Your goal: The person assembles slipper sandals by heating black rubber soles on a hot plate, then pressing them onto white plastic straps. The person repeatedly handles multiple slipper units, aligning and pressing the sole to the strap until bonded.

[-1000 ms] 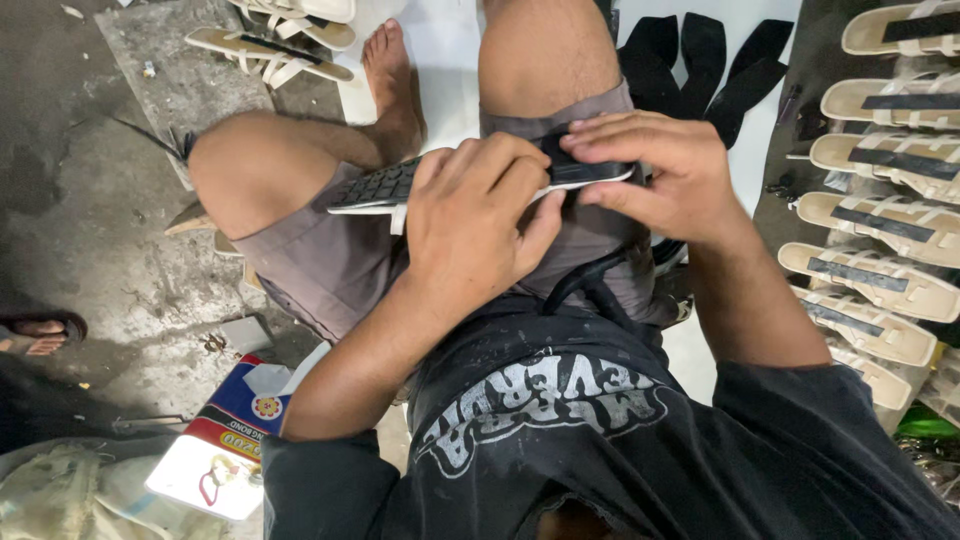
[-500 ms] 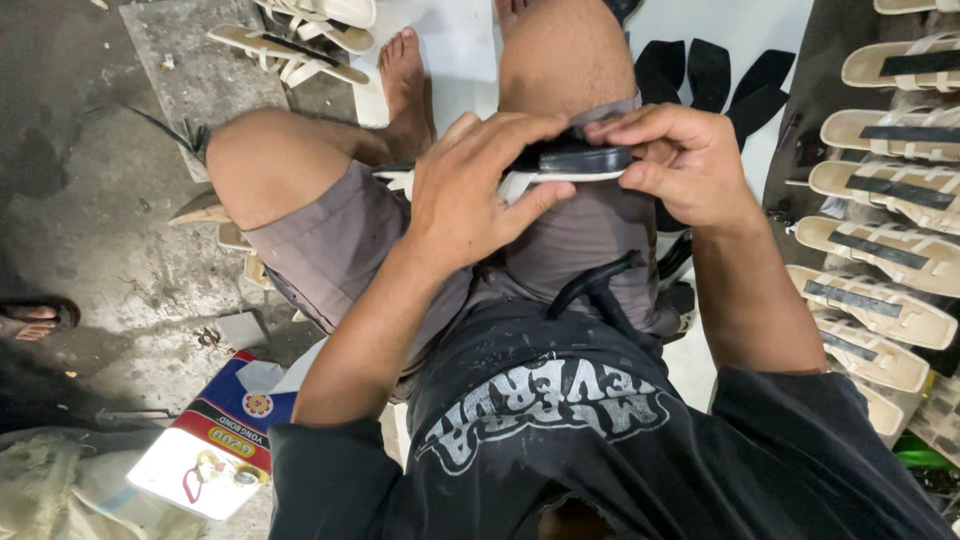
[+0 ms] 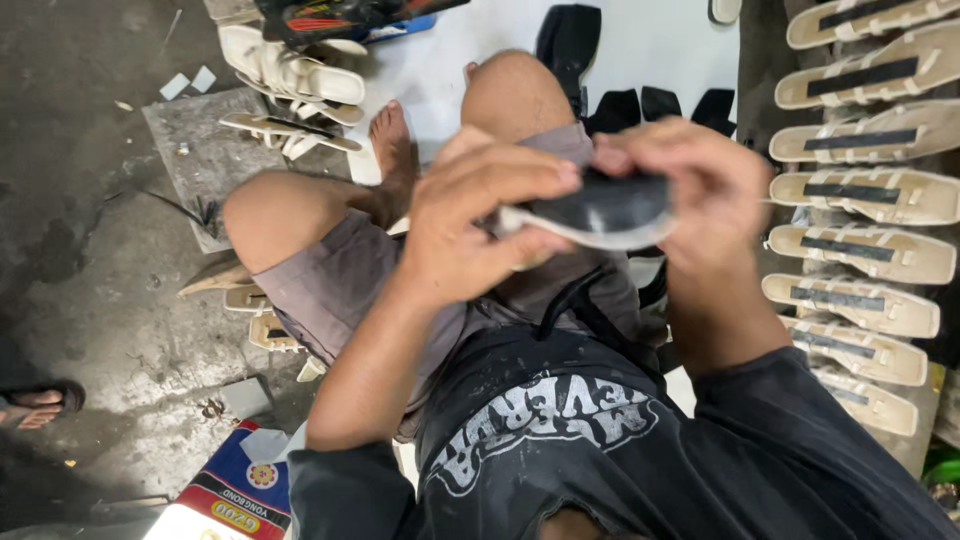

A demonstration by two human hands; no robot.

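I sit cross-legged on the floor and hold a shoe sole (image 3: 600, 215) with a black top and a pale rim up in front of my chest. My left hand (image 3: 480, 225) grips its left end, thumb on top. My right hand (image 3: 705, 195) pinches its right end with the fingers curled over the edge. The sole is raised above my grey shorts (image 3: 350, 290) and knees.
A row of cream sandal soles with black strips (image 3: 860, 250) lies along the right. More cream sandals (image 3: 295, 80) are piled at the upper left by a grey slab (image 3: 200, 150). Black cut pieces (image 3: 640, 100) lie on white sheet. A glue can (image 3: 235, 490) stands lower left; another person's foot (image 3: 35, 405) at left.
Both hands have lifted the sole from my lap up toward the camera and turned it so the black face tilts upward.
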